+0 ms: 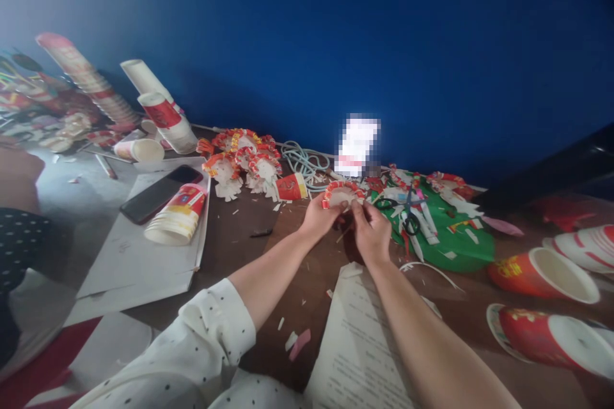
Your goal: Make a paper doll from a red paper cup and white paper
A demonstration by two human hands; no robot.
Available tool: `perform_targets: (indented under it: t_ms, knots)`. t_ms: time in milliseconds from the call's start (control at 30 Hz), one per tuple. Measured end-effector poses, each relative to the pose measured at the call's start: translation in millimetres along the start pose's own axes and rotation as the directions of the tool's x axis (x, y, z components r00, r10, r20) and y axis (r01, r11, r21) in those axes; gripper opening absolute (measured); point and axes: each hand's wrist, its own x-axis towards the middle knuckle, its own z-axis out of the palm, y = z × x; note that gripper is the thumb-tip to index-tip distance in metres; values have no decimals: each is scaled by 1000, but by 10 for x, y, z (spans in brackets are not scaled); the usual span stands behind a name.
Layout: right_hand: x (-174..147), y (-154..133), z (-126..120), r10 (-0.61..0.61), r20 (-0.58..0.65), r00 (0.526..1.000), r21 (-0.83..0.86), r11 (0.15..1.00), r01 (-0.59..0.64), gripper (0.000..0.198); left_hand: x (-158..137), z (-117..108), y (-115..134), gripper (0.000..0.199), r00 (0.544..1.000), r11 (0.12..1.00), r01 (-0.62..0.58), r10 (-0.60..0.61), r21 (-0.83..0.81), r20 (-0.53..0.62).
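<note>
Between both hands, over the middle of the table, is a cut paper cup [343, 193] with a folded red-and-white edge curving along its top. My left hand [319, 217] grips its left side, fingers closed round it. My right hand [373, 231] is closed at its lower right edge, thumb near the left thumb. The fingertips behind the cup are hidden. Similar cut cups with red and orange edges [244, 156] lie in a heap to the left. Close by, a red paper cup [290, 187] rests on its side. Scissors [411, 212] lie on a green round mat [463, 249] to the right.
Nested paper cups [178, 214] and a phone [163, 193] rest on a white box [129, 262]. More cups [544, 275] lie at the right. A printed sheet [359, 345] is under my right forearm. Paper scraps litter the table; a blurred bright screen [357, 144] stands behind. Another person's sleeve [23, 243] is at left.
</note>
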Motion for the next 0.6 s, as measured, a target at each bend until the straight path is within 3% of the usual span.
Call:
perform_targets:
  t_ms: [600]
  knots:
    - [1,18,19,23,-12,1000,39,999,-22,53,54,-21,-58,27,999,1000,-29,29,-1,29]
